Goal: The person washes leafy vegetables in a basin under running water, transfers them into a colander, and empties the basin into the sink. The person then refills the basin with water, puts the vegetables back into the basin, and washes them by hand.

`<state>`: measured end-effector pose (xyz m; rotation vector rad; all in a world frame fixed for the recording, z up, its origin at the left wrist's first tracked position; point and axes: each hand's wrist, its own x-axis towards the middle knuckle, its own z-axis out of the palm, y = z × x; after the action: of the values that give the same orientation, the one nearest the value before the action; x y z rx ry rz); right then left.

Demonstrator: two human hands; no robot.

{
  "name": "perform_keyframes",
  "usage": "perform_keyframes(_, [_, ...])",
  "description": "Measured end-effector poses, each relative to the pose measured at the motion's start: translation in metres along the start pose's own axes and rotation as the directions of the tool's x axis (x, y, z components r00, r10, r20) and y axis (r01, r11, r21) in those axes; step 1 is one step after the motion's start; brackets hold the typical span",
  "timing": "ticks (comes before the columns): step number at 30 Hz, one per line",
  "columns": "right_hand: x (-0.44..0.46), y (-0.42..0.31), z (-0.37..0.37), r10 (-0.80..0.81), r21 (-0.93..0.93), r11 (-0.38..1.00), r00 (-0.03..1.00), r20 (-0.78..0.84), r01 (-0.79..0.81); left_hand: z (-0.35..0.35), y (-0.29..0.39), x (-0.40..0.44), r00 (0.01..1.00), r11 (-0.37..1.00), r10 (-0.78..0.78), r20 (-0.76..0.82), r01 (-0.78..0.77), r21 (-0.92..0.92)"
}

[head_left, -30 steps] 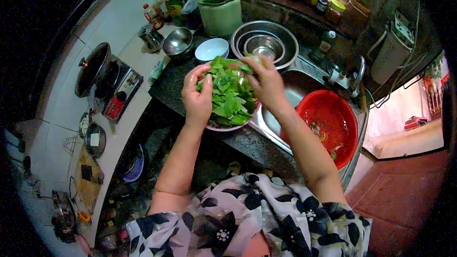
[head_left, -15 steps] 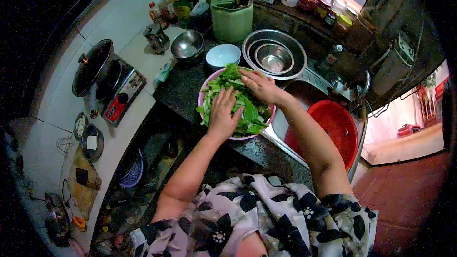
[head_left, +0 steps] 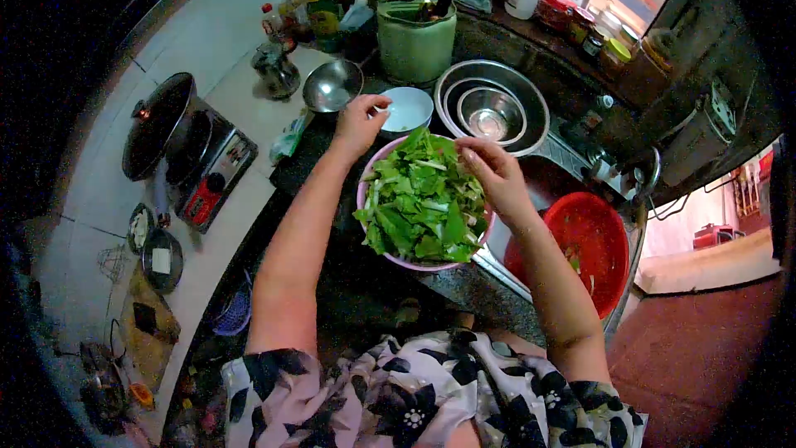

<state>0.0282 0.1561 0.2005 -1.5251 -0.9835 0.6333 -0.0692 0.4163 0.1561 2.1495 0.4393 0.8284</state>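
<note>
A heap of cut green leaves (head_left: 423, 199) fills a pink-rimmed basin (head_left: 362, 192) on the dark counter. My left hand (head_left: 363, 122) is above the basin's upper left edge, its fingers closed at the near side of a white bowl (head_left: 408, 108); whatever they pinch, if anything, is too small to make out. Over the upper right edge of the heap is my right hand (head_left: 496, 172), thumb and fingers drawn together near the leaves. Whether it pinches a leaf is hidden.
Nested steel bowls (head_left: 492, 114) stand behind the sink. A red basin (head_left: 587, 250) with water and leaf scraps sits in the sink at right. Also around are a green container (head_left: 416, 43), a small steel bowl (head_left: 332, 85) and a stove (head_left: 217, 172).
Both hands, which lay on the leaves half a second ago, have lifted off. My left hand has moved up and left to the white bowl; my right hand has shifted to the heap's right edge.
</note>
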Motion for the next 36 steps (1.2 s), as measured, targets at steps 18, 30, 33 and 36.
perform_keyframes(18, [-0.026, -0.019, 0.025, -0.349, -0.577, 0.707, 0.911, 0.22, 0.409, -0.024, 0.096, -0.028, 0.976, 0.972, 0.215, -0.028, -0.211, 0.107])
perform_keyframes(30, [-0.049, -0.023, -0.005, -0.338, 0.14, 0.922, 0.927, -0.162, 0.361, 0.001, 0.177, -0.11, 0.965, 0.973, 0.228, -0.126, -0.232, -0.013])
perform_keyframes(33, [-0.082, -0.004, -0.036, -0.262, 0.237, 0.914, 0.925, -0.275, 0.329, 0.051, 0.211, -0.132, 0.951, 0.94, 0.255, -0.175, -0.287, -0.187])
perform_keyframes(36, [-0.137, 0.055, -0.082, -0.103, 0.218, 0.951, 0.89, -0.445, 0.219, 0.133, 0.226, -0.152, 0.937, 0.909, 0.339, 0.082, -0.304, -0.284])
